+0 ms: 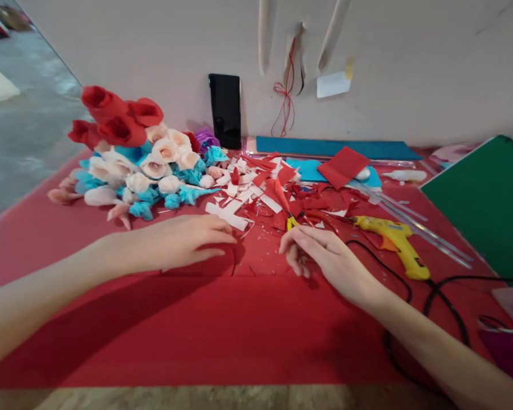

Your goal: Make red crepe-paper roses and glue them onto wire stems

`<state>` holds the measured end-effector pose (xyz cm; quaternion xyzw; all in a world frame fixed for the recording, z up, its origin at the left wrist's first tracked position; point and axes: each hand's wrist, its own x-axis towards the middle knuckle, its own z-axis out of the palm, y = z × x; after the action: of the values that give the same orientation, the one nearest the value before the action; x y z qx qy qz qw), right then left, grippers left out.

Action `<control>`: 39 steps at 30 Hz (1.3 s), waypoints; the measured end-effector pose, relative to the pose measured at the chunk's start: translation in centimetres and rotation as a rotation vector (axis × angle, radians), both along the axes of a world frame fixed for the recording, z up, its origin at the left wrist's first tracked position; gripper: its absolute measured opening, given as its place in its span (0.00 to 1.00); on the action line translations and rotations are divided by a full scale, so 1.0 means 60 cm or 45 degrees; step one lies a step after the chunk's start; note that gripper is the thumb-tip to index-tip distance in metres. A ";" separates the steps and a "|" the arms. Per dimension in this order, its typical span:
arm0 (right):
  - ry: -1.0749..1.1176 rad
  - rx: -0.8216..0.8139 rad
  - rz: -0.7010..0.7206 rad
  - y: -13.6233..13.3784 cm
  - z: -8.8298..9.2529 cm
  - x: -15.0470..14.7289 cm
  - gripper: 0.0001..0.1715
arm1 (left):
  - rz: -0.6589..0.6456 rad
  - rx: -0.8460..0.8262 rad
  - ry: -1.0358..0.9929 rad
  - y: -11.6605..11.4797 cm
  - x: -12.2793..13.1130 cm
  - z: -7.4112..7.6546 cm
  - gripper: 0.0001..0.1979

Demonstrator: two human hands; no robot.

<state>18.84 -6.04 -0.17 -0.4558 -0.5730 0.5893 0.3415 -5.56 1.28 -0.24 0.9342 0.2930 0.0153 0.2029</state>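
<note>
My left hand [192,242] is palm down low above the red table, its fingers stretched out toward a white strip among the paper scraps [226,216]. My right hand [320,250] is to the right, with thumb and fingers curled together. Whatever those fingers hold, if anything, is hidden. Just beyond them a small yellow piece [291,222] pokes out beside a red paper scrap; I cannot tell whether the hand touches it. Red and white cuttings lie heaped behind both hands. Paper flowers [154,165] in red, cream and blue are piled beyond my left hand.
A yellow glue gun [393,239] with a black cord lies at right, near clear glue sticks [423,228] and a green board [487,210]. A black phone [226,111] leans on the wall. Folded red paper [343,167] and a blue strip [333,148] are at the back.
</note>
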 end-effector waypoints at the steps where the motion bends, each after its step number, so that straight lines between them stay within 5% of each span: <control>1: 0.005 -0.002 0.001 0.000 0.000 -0.001 0.17 | -0.056 -0.012 0.059 -0.006 -0.006 -0.008 0.17; 5: 0.014 -0.007 0.007 -0.003 0.000 -0.002 0.17 | -0.128 -0.028 0.052 -0.019 -0.017 -0.027 0.18; 11: 0.014 -0.004 0.012 -0.003 0.001 -0.003 0.17 | -0.192 0.014 -0.015 -0.019 -0.017 -0.023 0.10; 22: 0.005 -0.013 0.008 -0.002 -0.001 -0.003 0.17 | -0.263 0.104 -0.123 -0.017 -0.029 -0.027 0.12; 31: 0.002 -0.014 0.009 -0.004 0.001 -0.001 0.16 | -0.071 -0.241 -0.063 -0.018 -0.026 -0.016 0.09; 39: -0.023 -0.008 0.021 -0.002 -0.001 -0.003 0.17 | 0.090 -0.311 -0.012 -0.007 -0.019 -0.002 0.07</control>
<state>18.66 -6.16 -0.22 -0.4574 -0.5780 0.5897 0.3302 -6.72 0.85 -0.36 0.8914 0.3246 -0.0088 0.3161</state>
